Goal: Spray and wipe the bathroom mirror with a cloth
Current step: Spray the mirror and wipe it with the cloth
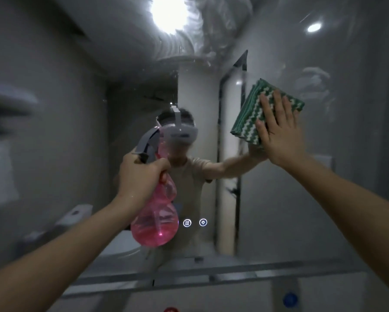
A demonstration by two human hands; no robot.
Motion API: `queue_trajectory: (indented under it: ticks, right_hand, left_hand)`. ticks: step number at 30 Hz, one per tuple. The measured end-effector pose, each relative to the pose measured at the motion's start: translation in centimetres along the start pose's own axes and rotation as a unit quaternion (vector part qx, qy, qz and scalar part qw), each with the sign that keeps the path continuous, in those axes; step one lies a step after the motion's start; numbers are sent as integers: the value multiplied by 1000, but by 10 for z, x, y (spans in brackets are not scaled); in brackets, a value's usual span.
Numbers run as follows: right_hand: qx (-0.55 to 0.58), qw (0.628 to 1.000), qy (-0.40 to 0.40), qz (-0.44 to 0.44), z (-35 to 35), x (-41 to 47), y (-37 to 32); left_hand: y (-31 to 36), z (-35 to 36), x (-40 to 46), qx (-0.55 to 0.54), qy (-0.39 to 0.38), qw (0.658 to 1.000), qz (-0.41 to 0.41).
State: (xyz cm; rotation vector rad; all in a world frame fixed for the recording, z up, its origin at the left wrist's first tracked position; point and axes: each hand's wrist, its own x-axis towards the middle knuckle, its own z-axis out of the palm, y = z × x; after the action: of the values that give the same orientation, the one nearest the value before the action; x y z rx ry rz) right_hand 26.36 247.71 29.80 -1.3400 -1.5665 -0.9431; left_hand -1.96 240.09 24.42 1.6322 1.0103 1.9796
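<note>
Green-and-white cloth (265, 111) lying folded flat on mirror (324, 199), right of centre. Right hand (279, 131) pressing it there, fingers straight and spread, arm reaching up. Left hand (141, 174) gripping neck of pink spray bottle (155, 212), fingers curled round it, nozzle pointing at glass, liquid sitting low. Wipe swirls showing near top; lower glass looking untouched, likely half done.

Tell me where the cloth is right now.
The green cloth is right of centre in the head view, pressed flat against the mirror under the right hand.
</note>
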Motion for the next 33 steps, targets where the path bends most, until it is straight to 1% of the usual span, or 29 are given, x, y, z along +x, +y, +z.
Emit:
queue_trajectory:
  ticks: [3,5,10,14,18,25,28,33]
  right_hand:
    - [13,998,7,54,4,5,-31]
    - [23,998,9,52,7,7,-61]
    - [30,994,52,-96,28,0,-163]
    - [11,979,83,-188,47,-14,-250]
    - [-9,962,77,-261,64,-35,-325]
    - [-5,933,43,-356,92,-85,-429]
    - [-8,924,24,-381,107,-115,-459]
    - [-30,907,-9,-419,131,-173,-489]
  left_hand:
    - [-2,-23,-7,5,32,999,-2]
    - [1,-43,-11,26,42,999,6]
    - [5,-100,-16,76,66,995,24]
    - [-13,-156,-17,87,91,992,-1]
    - [-36,-214,-26,106,129,986,-24]
    - [-86,-315,-55,187,173,966,-38]
    - [-110,-345,-78,218,152,963,-44]
    - [-150,-364,-109,177,147,969,-94]
